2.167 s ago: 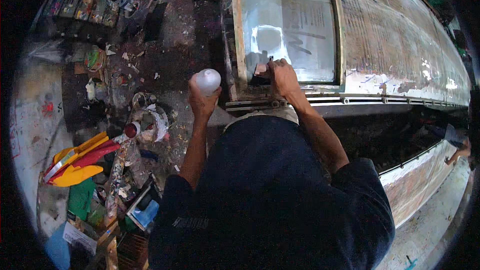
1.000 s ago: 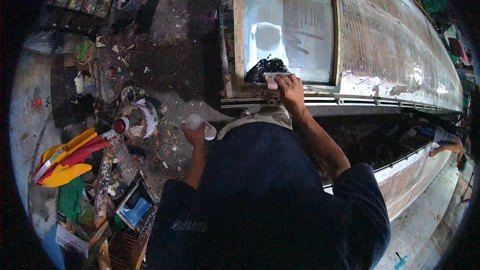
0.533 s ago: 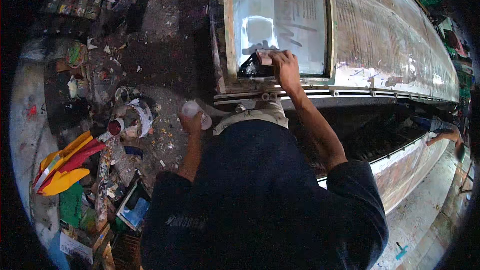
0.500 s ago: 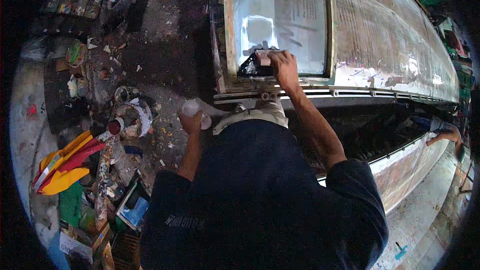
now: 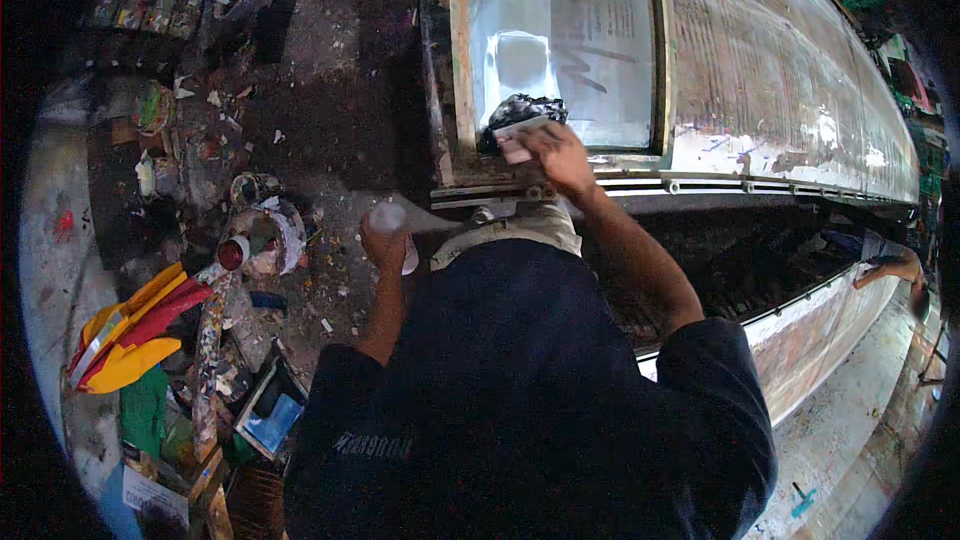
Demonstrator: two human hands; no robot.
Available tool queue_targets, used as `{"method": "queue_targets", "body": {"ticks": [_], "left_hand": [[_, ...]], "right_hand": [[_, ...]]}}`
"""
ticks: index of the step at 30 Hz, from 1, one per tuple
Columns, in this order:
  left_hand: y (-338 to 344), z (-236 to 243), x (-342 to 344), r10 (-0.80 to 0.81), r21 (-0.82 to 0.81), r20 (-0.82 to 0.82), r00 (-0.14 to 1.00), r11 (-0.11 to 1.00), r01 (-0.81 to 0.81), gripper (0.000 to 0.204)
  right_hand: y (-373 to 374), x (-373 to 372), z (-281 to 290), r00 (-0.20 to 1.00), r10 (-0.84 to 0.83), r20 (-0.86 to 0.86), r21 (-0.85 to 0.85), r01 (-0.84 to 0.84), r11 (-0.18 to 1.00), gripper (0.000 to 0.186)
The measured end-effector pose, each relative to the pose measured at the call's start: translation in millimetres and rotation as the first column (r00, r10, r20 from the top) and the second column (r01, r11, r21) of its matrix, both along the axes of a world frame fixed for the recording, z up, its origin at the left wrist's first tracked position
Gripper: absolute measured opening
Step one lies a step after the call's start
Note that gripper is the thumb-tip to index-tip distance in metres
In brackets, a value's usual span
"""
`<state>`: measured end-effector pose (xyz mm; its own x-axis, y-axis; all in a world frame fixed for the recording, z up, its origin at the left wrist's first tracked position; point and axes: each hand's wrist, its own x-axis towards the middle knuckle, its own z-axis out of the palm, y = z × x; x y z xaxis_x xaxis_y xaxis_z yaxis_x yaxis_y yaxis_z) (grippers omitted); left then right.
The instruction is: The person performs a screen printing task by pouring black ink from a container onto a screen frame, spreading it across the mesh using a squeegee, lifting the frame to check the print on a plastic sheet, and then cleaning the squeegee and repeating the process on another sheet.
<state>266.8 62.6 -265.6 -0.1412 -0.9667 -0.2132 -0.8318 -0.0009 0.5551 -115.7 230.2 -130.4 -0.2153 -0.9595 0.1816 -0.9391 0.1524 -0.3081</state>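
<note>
While the left hand [image 5: 382,244] grips a pale container [image 5: 388,215], the right hand [image 5: 560,157] clutches a scraper [image 5: 513,147], apparently spreading black fluid [image 5: 524,108], with even pressure likely needed next.

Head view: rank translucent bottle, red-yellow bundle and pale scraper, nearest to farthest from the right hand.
From the right hand:
1. Pale scraper: held in it.
2. Translucent bottle: leftward, in the left hand.
3. Red-yellow bundle: far left.

Workshop, apparently screen-printing type. Indicators: framed screen [image 5: 661,60] bearing dark paste [image 5: 528,109]; long stained table [image 5: 780,90]; second long table [image 5: 805,365]; scrap-littered floor [image 5: 325,110].
</note>
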Motion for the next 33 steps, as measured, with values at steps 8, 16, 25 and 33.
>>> {"method": "queue_targets", "body": {"ticks": [8, 16, 25, 33], "left_hand": [[-24.0, 72.3, -31.9, 0.019, 0.105, -0.295, 0.955, 0.994, 0.012, 0.079], [-55.7, 183.4, -148.7, -0.741, -0.148, -0.281, 0.610, 0.662, 0.735, 0.081], [-25.0, 216.6, -218.3, -0.903, 0.026, 0.207, 0.377, 0.390, 0.920, 0.077], [-9.6, 206.5, -244.7, -0.840, -0.122, 0.493, 0.228, 0.193, 0.974, 0.042]], "right_hand": [[12.5, -65.3, 20.4, 0.734, -0.573, 0.364, 0.247, 0.517, 0.820, 0.066], [-32.6, -57.8, 22.9, 0.849, -0.295, 0.439, 0.284, 0.180, 0.942, 0.047], [-28.0, -63.7, 3.4, 0.908, -0.227, 0.353, 0.257, 0.139, 0.956, 0.045], [-25.0, -60.0, -6.5, 0.745, -0.453, 0.490, 0.355, 0.303, 0.884, 0.048]]}}
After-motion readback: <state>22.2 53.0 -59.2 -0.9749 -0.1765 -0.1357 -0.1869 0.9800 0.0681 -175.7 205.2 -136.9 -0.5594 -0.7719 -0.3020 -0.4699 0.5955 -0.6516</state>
